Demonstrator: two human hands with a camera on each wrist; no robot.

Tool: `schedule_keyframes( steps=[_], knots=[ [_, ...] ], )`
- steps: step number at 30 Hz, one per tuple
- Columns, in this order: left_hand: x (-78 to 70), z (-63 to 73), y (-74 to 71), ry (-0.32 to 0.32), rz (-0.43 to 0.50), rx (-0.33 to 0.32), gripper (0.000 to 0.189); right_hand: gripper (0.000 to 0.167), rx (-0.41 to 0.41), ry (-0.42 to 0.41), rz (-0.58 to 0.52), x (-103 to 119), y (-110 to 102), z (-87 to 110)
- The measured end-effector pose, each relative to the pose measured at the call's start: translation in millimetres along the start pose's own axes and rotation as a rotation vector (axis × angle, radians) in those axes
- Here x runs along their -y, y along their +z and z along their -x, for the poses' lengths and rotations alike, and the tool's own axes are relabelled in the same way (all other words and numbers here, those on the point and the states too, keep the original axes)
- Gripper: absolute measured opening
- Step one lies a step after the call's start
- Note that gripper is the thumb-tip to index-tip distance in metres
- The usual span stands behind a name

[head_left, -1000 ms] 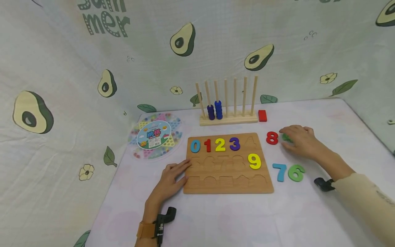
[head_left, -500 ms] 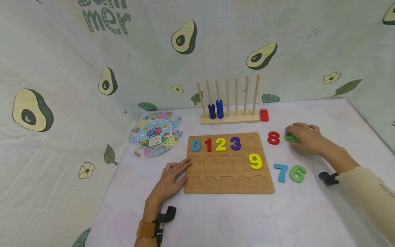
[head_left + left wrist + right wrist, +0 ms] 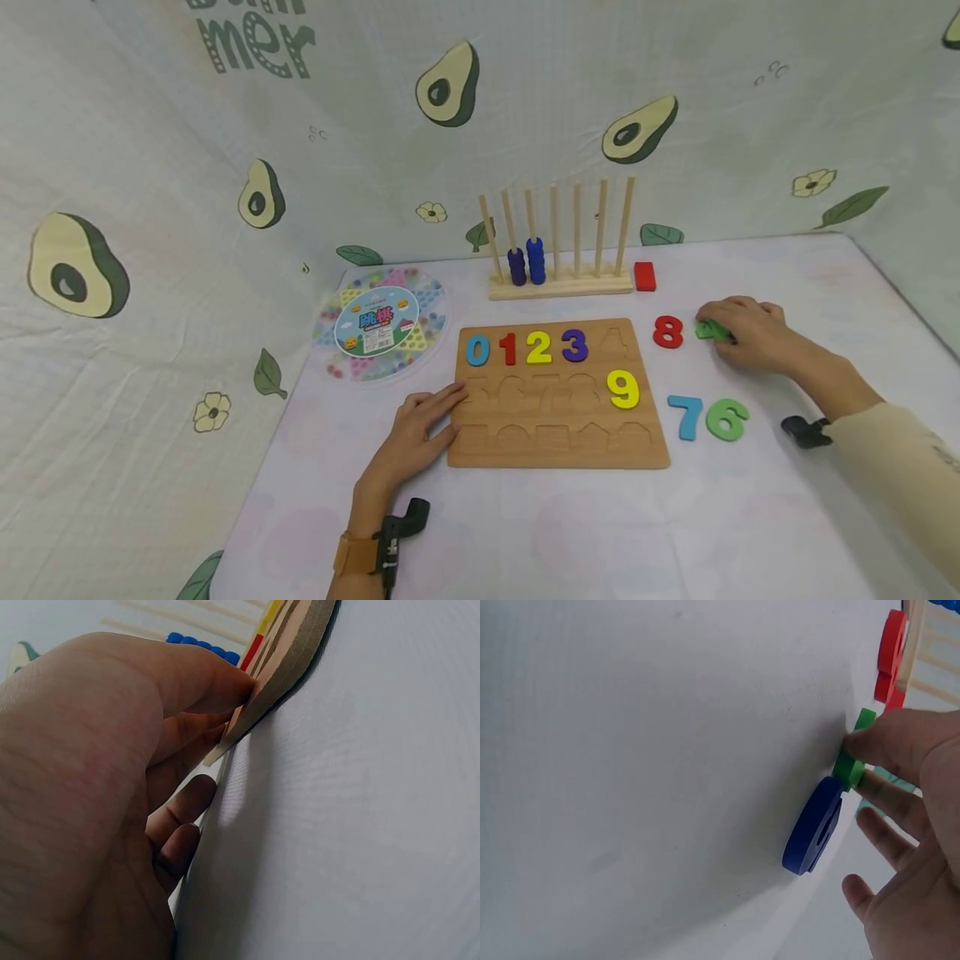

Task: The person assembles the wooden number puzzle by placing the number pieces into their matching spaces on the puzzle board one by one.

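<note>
In the head view, my left hand [image 3: 412,437] touches the left edge of a wooden number board [image 3: 525,417], its fingers extended. The left wrist view shows the fingertips on the edge of that board [image 3: 289,671]. Blue 0, red 1, yellow 2, purple 3 and yellow 9 lie on the board. To its right, my right hand [image 3: 753,335] pinches a green number piece [image 3: 712,331] between thumb and fingers; which number it is cannot be made out. Beside it in the right wrist view lies a dark blue piece [image 3: 814,829], hidden from the head view.
On the table lie a red 8 [image 3: 667,332], a blue 7 [image 3: 686,417] and a green 6 [image 3: 727,419]. Behind the board stands a wooden peg rack [image 3: 562,287] with blue beads, a red block [image 3: 645,277] beside it. At left lies a round Chinese checkers set [image 3: 378,325].
My right hand has moved slightly right, away from the red 8, and the green piece has shifted with it. The left hand stays at the board's edge.
</note>
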State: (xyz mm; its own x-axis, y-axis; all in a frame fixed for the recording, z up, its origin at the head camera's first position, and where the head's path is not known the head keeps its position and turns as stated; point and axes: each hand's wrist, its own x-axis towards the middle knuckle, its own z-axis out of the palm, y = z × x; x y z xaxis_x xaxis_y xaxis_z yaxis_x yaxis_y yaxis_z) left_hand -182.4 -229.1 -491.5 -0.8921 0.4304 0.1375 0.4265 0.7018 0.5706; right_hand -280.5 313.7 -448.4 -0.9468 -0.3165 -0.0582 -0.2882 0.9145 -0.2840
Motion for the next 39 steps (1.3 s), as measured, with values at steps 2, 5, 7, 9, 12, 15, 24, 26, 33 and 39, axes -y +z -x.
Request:
schedule_keyframes(
  steps=[2, 5, 7, 9, 12, 15, 24, 26, 33, 39],
  knots=[
    [0.1, 0.1, -0.5, -0.003, -0.005, -0.004, 0.051, 0.046, -0.001, 0.001, 0.009, 0, -1, -0.4],
    [-0.1, -0.2, -0.6, 0.005, -0.014, -0.007, 0.050, 0.045, 0.002, 0.004, 0.025, 0, -1, -0.4],
    [-0.5, -0.3, -0.5, 0.013, -0.018, -0.008, 0.050, 0.045, -0.005, 0.011, 0.028, -1, 0, 0.0],
    [-0.7, 0.4, 0.0, 0.021, -0.023, -0.013, 0.049, 0.044, -0.017, 0.016, 0.017, -1, 2, 1.6],
    [-1.3, 0.6, 0.6, 0.017, -0.018, -0.014, 0.049, 0.043, -0.052, 0.026, -0.008, -3, 6, 3.0],
    [-1.3, 1.3, 0.9, 0.002, -0.019, -0.005, 0.049, 0.043, -0.082, 0.040, -0.033, -1, 9, 4.1],
    [0.4, 0.8, 0.4, 0.001, -0.019, 0.004, 0.050, 0.041, -0.188, 0.083, -0.092, 13, 8, 4.1],
    [-0.2, -1.1, 0.4, 0.004, -0.012, 0.007, 0.050, 0.041, -0.203, 0.094, -0.112, 15, 9, 5.1],
    [-0.3, -5.6, 4.0, 0.001, -0.001, 0.032, 0.051, 0.044, -0.241, 0.103, -0.124, 22, 8, 9.6],
    [-1.7, -2.6, 0.2, -0.007, -0.023, 0.017, 0.050, 0.042, -0.282, 0.031, -0.216, 37, 1, 5.2]
  ],
)
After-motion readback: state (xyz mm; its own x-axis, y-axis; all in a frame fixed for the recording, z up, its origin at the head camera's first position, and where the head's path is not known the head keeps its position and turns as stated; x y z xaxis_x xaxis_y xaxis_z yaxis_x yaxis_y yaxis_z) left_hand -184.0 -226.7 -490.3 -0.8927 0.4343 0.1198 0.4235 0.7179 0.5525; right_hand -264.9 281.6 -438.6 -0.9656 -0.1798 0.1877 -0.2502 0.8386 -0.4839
